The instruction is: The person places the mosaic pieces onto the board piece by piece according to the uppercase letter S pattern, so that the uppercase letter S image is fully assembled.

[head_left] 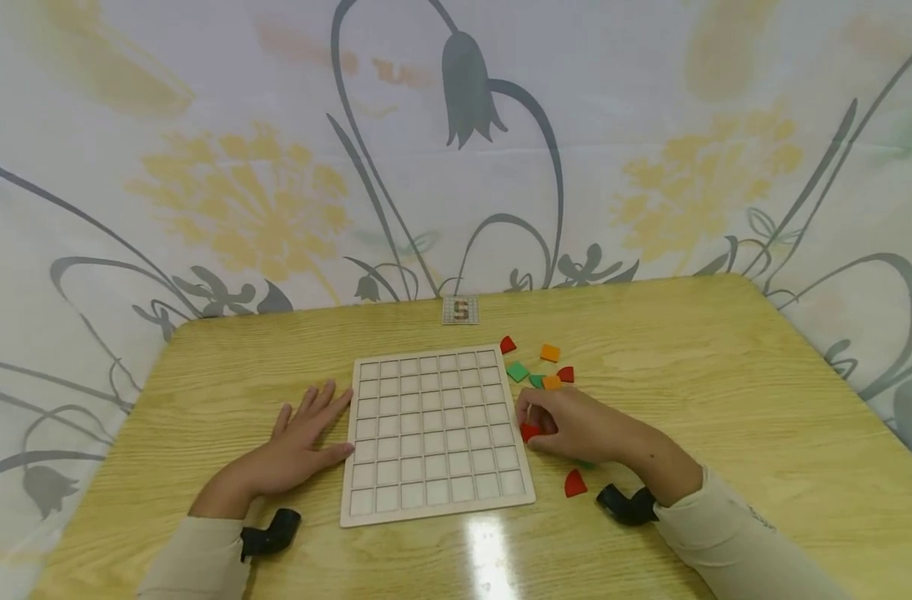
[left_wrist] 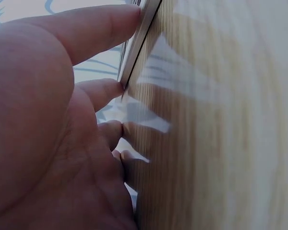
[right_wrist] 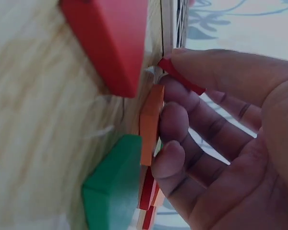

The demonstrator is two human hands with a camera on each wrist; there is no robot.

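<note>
- The left hand (head_left: 298,454) is resting on the yellowish wood-grain tabletop (head_left: 771,400), its fingers (head_left: 323,402) spreading out loose and holding nothing, with thumb and index tips touching the board's edge.
- A square, pale wooden board (head_left: 433,422) with a grid of recessed cells is lying between the left and right fingers.
- The right hand (head_left: 578,423) is pinching a small red piece (head_left: 529,432) between thumb and fingers, just beside the board's right edge; whether the piece is touching the board cannot be told.
- Beyond the right fingers, two orange pieces (head_left: 550,353), a flat green square (head_left: 518,372), a curved green piece (head_left: 536,381) and two red rounded wedges (head_left: 508,344) are lying loosely scattered.
- On the near side of those fingers, another red wedge (head_left: 575,483) is lying flat, and a further green piece (head_left: 586,463) is showing partly beneath the hand.
- Farther off, past the board from both sets of fingers, a small card with a grid and a blocky figure (head_left: 460,310) is lying near the tabletop's far edge.
</note>
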